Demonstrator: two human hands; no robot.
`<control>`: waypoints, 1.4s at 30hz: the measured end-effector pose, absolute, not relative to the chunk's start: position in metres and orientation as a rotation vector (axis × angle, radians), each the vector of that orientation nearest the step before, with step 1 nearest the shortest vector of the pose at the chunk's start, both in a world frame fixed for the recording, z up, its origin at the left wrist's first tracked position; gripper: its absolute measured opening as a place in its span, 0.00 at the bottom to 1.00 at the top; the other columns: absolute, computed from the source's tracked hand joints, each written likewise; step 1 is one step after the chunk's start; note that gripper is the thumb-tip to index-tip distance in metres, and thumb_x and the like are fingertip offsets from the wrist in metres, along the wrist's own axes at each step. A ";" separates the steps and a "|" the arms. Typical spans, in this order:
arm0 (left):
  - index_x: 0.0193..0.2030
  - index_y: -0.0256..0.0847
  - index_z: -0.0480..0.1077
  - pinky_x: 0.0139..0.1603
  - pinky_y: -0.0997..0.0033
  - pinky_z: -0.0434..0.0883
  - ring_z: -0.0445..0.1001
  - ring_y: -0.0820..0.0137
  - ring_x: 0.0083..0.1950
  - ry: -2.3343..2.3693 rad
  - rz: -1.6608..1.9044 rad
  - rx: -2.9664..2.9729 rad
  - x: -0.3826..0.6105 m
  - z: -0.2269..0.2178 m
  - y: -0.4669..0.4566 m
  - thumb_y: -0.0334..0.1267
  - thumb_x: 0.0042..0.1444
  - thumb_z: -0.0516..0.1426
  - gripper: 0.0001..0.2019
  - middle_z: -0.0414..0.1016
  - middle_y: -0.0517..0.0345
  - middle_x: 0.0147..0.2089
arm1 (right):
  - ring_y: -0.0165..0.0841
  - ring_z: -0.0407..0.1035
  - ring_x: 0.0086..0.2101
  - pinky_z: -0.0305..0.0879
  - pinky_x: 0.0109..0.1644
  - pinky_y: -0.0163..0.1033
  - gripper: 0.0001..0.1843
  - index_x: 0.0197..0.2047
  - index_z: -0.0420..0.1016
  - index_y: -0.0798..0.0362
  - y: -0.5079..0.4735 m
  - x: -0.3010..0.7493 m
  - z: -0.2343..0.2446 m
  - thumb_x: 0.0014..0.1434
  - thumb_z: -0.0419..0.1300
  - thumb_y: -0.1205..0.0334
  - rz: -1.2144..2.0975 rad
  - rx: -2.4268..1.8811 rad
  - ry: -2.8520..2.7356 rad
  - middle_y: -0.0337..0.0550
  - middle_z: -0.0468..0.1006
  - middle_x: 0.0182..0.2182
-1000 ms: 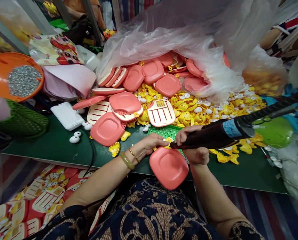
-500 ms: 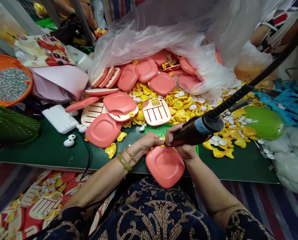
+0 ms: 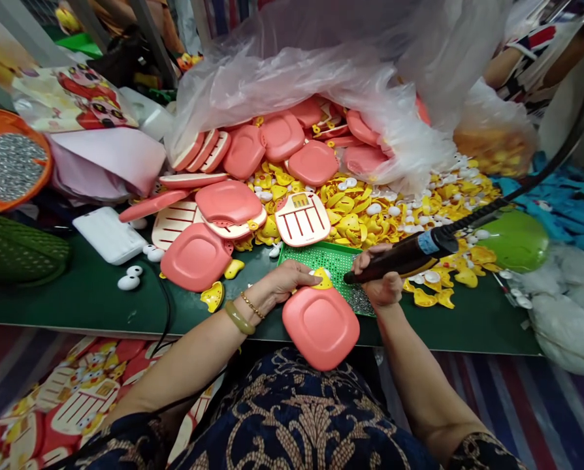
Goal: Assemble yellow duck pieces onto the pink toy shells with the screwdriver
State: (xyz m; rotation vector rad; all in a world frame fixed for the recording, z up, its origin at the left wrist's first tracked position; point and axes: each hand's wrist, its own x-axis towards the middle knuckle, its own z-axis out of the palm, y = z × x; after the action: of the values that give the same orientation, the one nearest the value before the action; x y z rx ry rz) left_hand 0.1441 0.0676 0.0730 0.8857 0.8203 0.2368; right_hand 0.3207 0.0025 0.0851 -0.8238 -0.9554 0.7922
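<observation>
Pink plastic plate (image 3: 321, 338) overhangs the edge of the green surface (image 3: 468, 329), with a yellow piece (image 3: 323, 279) at its top edge. Left hand (image 3: 285, 282): fingers (image 3: 308, 277) pressed together on that piece. Right hand (image 3: 379, 287): fingers (image 3: 365, 261) curled round a black rotary tool (image 3: 394, 266). Tool tip lies just beside the yellow piece, apparently not touching; view poor there. Green perforated tray (image 3: 321, 264) lies beneath the hands, beside a heap of yellow parts (image 3: 355, 209).
</observation>
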 end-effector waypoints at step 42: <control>0.15 0.39 0.58 0.20 0.75 0.46 0.52 0.80 0.18 0.839 0.294 0.920 0.142 0.069 0.062 0.39 0.32 0.68 0.20 0.57 0.66 0.16 | 0.29 0.57 0.18 0.58 0.22 0.38 0.30 0.37 0.68 0.45 0.020 0.275 0.135 0.39 0.60 0.31 0.843 -0.767 -1.025 0.33 0.63 0.19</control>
State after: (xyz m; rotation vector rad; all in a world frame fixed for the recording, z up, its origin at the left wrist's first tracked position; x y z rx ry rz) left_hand 0.1421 0.0622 0.0688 0.9202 0.8390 0.2941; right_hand 0.2753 0.0202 0.1347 -0.7673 -1.0251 0.8433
